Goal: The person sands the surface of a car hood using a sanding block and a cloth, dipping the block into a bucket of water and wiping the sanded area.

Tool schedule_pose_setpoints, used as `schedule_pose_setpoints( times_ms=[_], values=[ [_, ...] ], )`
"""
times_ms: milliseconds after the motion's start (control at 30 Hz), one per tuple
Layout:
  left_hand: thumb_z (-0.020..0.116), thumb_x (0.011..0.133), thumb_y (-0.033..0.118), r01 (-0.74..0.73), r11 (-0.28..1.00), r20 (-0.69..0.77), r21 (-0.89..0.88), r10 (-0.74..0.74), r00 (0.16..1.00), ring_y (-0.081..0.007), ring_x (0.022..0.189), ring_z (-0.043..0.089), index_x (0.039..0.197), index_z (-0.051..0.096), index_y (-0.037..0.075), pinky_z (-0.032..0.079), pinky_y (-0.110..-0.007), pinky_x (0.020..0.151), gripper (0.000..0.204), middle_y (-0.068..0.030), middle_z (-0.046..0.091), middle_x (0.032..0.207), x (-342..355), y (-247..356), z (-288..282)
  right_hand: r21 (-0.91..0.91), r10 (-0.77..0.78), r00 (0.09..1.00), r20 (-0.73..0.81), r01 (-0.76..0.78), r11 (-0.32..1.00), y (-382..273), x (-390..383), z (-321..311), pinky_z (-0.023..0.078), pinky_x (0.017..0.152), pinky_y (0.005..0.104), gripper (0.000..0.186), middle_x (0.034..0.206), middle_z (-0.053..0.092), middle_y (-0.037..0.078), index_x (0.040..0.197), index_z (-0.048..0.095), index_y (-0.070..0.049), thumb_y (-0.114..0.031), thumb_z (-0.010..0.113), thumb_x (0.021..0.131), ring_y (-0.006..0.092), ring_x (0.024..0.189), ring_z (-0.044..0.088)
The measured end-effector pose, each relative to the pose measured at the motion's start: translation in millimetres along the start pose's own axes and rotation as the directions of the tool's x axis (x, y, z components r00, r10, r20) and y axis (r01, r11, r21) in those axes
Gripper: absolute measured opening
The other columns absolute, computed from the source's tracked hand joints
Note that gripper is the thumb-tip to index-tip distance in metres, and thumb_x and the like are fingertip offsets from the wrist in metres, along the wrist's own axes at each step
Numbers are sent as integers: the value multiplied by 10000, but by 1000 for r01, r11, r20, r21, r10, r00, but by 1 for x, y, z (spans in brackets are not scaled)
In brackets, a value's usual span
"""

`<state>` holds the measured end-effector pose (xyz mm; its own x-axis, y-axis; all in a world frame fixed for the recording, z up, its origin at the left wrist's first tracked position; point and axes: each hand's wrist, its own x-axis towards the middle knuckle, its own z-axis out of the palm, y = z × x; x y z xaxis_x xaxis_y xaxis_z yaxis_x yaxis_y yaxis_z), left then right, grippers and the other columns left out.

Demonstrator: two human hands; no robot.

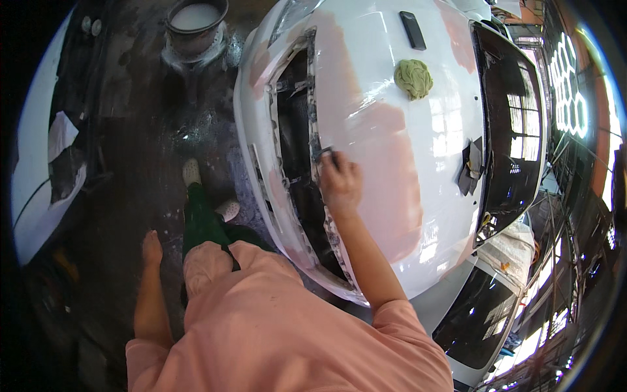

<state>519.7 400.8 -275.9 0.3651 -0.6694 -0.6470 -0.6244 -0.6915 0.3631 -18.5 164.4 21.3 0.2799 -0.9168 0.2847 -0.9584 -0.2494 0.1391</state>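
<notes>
Fingers (340, 167) of the bare right hand (342, 186) grip a small dark pad (334, 159), pressing it to the front edge of a glossy white car hood (450, 176) with dull pink patches. The pad is mostly hidden under them, so its long axis cannot be told. The car's nose points to the person's left, its long axis running left to right; just left of the hand, a long black front opening (295, 124) stretches crosswise. Well beyond the hand and to its left, a round dark bucket (194, 26) on the wet floor holds cloudy whitish liquid. Beyond the hand to its right lie a crumpled olive-green cloth (413, 80) and, farther, a flat black rectangular block (412, 30), pointing away from the person. Dark thin sheets (469, 168) rest well right of the hand. The left hand (151, 248) hangs low, well apart from the car; its finger pose is unclear.
</notes>
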Motion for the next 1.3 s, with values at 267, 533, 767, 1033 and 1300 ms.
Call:
schedule_pose_setpoints(
  times_ms=[267,533,767,1033,1300],
  values=[
    [465,1133,399,-42,994,-90,-97,33,995,-499,1237,648,1319,673,-3,495,-531,1050,489,-316,700,1286,-19,-79,61,-45,84,976,-202,-95,995,35,27,2,551,916,492,374,1296,703,118,1284,769,-119,-101,753,912,376,1052,646],
    [446,1145,402,21,975,-74,-221,-38,997,-493,1327,603,1395,644,-34,465,-507,1118,540,-306,667,1393,-7,-57,70,12,178,975,-132,-178,984,51,35,-10,507,985,494,363,1277,708,130,1296,762,-123,-128,759,934,340,1133,667],
    [436,1149,397,47,958,-12,-284,-52,999,-479,1377,572,1411,621,-78,440,-499,1154,573,-307,639,1440,-3,-22,65,19,5,998,68,-7,1000,-2,-12,-13,553,938,476,429,1310,685,116,1328,752,-139,-122,784,900,379,1092,635],
    [406,1157,407,-37,977,1,-210,38,999,-492,1366,571,1403,628,-69,437,-512,1159,580,-313,631,1444,16,-49,78,17,-11,998,60,10,1000,-1,-8,-11,559,929,480,425,1308,681,121,1323,751,-136,-145,803,901,391,1054,638],
    [395,1155,404,27,976,40,-214,-19,999,-516,1344,570,1353,654,-62,441,-524,1131,568,-329,640,1407,8,-40,71,8,32,996,84,-33,999,-18,61,3,569,905,486,406,1309,686,102,1307,760,-151,-139,788,902,385,1045,641]
  ],
)
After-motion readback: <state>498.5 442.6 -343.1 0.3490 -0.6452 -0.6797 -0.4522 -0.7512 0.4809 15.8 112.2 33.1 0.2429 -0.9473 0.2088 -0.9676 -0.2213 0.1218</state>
